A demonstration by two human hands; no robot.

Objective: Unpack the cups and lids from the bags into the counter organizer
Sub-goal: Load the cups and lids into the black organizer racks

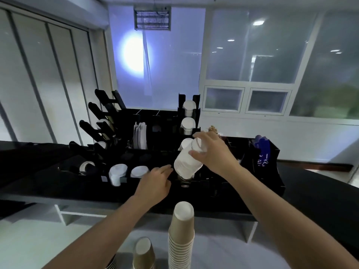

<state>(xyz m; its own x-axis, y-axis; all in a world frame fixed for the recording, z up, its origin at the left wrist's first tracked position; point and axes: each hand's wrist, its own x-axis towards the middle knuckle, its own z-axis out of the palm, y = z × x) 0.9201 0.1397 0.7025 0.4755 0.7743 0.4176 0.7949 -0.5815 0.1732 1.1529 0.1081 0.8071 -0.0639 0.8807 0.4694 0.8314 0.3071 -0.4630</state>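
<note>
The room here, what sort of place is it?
Probably a café or drinks counter: a black organizer holding white lids, and paper cups stacked in front. The right hand loads more lids.

The right hand [210,152] covers the upper end of the white lid stack [187,162], so its top cannot be seen. The stack's lower end sinks into a dark slot of the black organizer [213,183], where detail is lost. The short kraft cup stack [143,253] and the tall cup stack [181,235] are cut by the bottom edge. The blue packets [263,150] carry writing too blurred to read. The brownish items [212,129] behind the hand are perhaps stirrers.
</note>
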